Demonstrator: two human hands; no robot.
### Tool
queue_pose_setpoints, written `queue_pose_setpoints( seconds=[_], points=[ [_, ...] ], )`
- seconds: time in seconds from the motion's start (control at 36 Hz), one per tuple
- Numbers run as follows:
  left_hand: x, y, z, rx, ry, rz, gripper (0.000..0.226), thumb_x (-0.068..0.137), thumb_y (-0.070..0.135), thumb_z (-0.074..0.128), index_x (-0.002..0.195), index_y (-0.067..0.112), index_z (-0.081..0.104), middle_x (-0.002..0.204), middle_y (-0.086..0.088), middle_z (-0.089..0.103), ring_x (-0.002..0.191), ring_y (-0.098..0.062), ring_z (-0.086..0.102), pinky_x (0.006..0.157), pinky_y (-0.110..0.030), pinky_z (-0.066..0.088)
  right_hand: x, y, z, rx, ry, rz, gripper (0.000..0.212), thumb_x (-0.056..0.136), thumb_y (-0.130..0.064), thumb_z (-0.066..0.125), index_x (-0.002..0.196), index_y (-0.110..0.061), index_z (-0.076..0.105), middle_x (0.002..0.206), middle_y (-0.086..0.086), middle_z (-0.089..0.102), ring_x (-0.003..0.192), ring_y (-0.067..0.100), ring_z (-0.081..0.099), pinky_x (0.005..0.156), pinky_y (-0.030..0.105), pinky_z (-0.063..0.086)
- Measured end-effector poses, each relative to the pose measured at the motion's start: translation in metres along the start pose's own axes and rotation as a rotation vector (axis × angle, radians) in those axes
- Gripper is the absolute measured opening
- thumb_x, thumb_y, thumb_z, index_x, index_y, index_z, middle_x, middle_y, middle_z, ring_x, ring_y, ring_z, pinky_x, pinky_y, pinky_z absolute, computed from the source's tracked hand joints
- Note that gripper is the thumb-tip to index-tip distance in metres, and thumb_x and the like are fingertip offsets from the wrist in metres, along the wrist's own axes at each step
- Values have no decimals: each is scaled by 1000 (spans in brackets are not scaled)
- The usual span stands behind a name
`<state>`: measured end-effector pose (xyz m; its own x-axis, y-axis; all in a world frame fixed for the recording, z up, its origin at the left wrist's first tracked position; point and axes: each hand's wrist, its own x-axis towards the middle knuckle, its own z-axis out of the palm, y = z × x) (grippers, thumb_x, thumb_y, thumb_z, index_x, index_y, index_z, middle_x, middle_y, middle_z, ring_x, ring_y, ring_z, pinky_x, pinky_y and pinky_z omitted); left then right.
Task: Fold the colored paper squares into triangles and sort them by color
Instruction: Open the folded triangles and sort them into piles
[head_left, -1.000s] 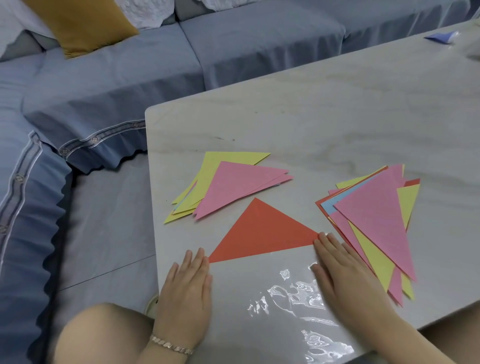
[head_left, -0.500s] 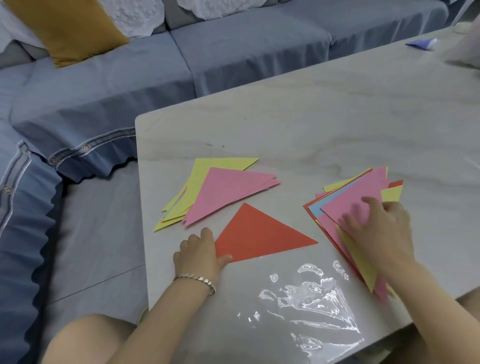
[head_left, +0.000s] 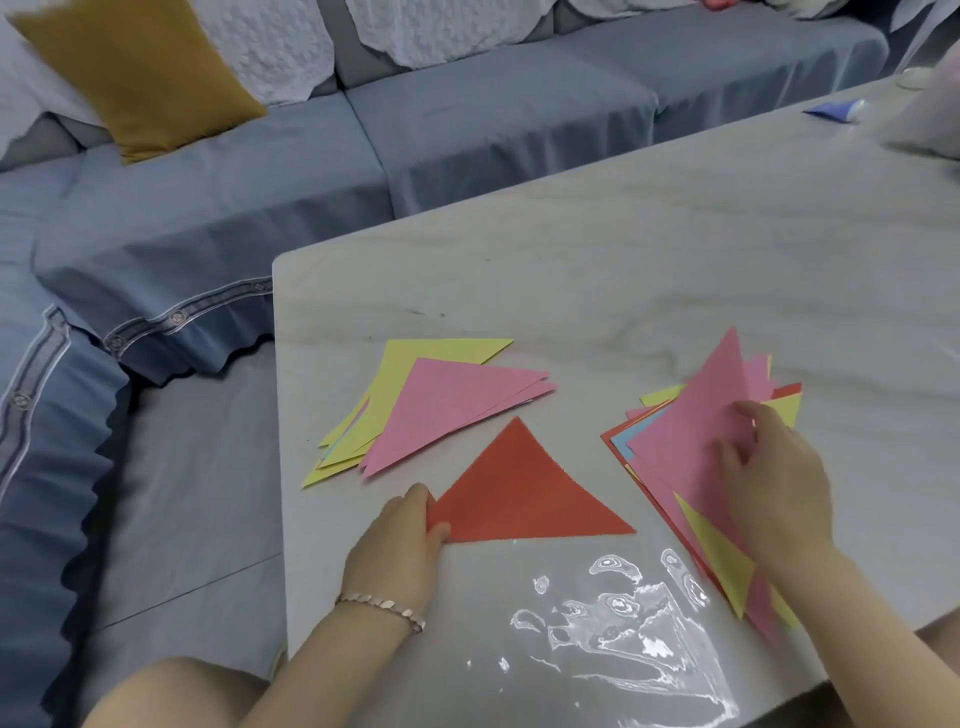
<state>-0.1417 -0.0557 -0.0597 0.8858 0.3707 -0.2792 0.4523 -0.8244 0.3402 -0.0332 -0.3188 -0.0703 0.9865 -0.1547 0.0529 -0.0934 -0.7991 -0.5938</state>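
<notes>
My left grip pinches the left corner of the red triangle on the worktop | my right grip pinches the top pink triangle, right of the red triangle

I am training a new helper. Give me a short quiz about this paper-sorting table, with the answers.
1. True or false: the left hand pinches a corner of the red paper triangle.
2. What colour is the top sheet of the mixed paper pile, touched by the right hand? A blue, B pink, C green.
3. Fill in: the stacked pink paper triangles lie partly on ___.
Key: 1 true; 2 B; 3 yellow paper triangles.
</notes>
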Motion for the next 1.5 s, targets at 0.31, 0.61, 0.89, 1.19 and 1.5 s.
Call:
queue_pose_setpoints(
  seconds=[0.31, 0.61, 0.89, 1.19, 1.5],
  points=[
    [66, -16, -52, -258, 304, -40, 9, 90, 19, 53, 87, 11, 51, 78, -8, 65, 72, -30, 60, 69, -40, 50, -19, -26, 0, 440, -67, 32, 42, 91, -12, 54, 131, -21, 48, 78, -9, 64, 75, 3, 55, 63, 8, 35],
    [39, 10, -31, -461, 236, -14, 58, 86, 34, 60, 134, 10, 39, 108, -5, 56, 97, -18, 53, 84, -24, 39, -54, -50, 23, 598, -276, 26, 30, 88, -1, 52, 102, -25, 66, 80, 1, 67, 59, 5, 53, 58, 5, 40],
    [11, 19, 12, -818, -107, -91, 47, 84, -1, 55, 122, 24, 43, 111, -4, 63, 95, -19, 63, 78, -29, 50, -85, -66, 46, 446, -292, -140, 35, 86, -16, 61, 120, -26, 55, 134, 6, 41, 125, 18, 40, 103, 26, 33],
    [32, -5, 16, 33, 144, 254, 65, 87, 14, 57, 143, 23, 25, 129, -7, 41, 114, -23, 45, 91, -28, 39, -91, -33, 90, -182, -231, -780, 61, 101, -31, 9, 112, -16, 67, 123, -1, 62, 112, 21, 60, 108, 26, 19],
    [-3, -25, 64, 95, 224, 669, 39, 87, 18, 38, 108, 3, 67, 115, -8, 66, 109, -21, 61, 98, -29, 37, -97, -37, 94, -266, -205, -777, 67, 101, -30, 6, 107, -13, 70, 116, 1, 66, 108, 18, 63, 103, 25, 26]
  ],
)
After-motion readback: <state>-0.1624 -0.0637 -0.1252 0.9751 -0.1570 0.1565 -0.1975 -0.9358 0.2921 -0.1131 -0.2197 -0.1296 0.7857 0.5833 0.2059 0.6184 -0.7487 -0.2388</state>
